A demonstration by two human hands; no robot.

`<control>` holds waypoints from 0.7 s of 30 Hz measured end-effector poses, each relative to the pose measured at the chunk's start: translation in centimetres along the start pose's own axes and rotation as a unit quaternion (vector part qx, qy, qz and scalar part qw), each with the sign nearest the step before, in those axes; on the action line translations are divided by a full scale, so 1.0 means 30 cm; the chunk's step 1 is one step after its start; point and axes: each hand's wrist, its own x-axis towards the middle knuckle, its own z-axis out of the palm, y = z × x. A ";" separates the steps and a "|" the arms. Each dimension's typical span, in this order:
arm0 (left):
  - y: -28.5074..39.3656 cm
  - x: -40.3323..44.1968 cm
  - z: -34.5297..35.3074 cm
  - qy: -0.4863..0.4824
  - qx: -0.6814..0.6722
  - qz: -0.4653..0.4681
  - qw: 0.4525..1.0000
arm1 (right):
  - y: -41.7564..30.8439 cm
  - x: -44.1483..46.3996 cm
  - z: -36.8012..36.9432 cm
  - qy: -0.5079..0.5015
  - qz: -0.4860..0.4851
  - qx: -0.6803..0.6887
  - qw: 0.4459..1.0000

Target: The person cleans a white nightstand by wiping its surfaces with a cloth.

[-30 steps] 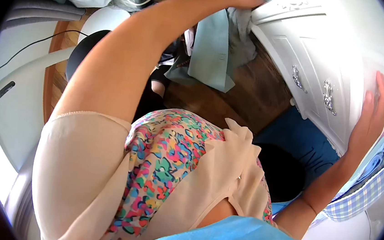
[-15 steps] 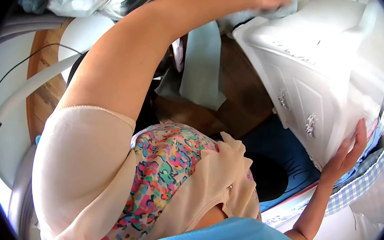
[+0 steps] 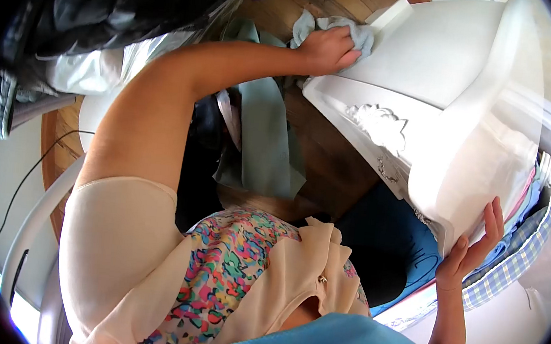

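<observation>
A crumpled pale grey-blue cloth [image 3: 365,39] is clutched by the curled left hand [image 3: 330,50] at the far left edge of the carved white cabinet [image 3: 446,56], whose surface is stretched rightward from that grip, its near corner apparently touched by the spread right hand [image 3: 468,256].

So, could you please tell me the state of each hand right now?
Left hand: closed, holding the pale cloth.
Right hand: open, at the white cabinet's side.

Pale grey-blue cloth [image 3: 364,39], white cabinet [image 3: 446,52]; multicoloured patterned garment [image 3: 235,254], blue-checked fabric [image 3: 509,274]
</observation>
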 end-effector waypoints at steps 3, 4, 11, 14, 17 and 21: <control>0.006 0.167 0.046 0.016 0.009 -0.065 0.998 | 0.007 -0.005 0.009 0.002 0.008 0.017 1.000; 0.009 0.225 0.053 0.012 0.021 -0.097 0.995 | 0.005 -0.005 -0.002 -0.005 0.016 0.016 1.000; -0.174 0.656 0.266 0.011 0.034 -0.124 0.992 | 0.005 -0.005 -0.010 -0.014 0.016 -0.016 1.000; -0.225 0.649 0.312 0.000 -0.025 -0.159 0.987 | 0.020 -0.003 -0.008 0.000 0.009 -0.027 1.000; -0.148 0.574 0.219 -0.043 -0.005 -0.236 0.971 | 0.046 -0.011 -0.012 0.019 -0.020 0.016 0.999; -0.248 0.486 0.269 -0.093 0.112 -0.108 0.983 | 0.019 0.004 -0.014 0.017 -0.037 0.019 0.999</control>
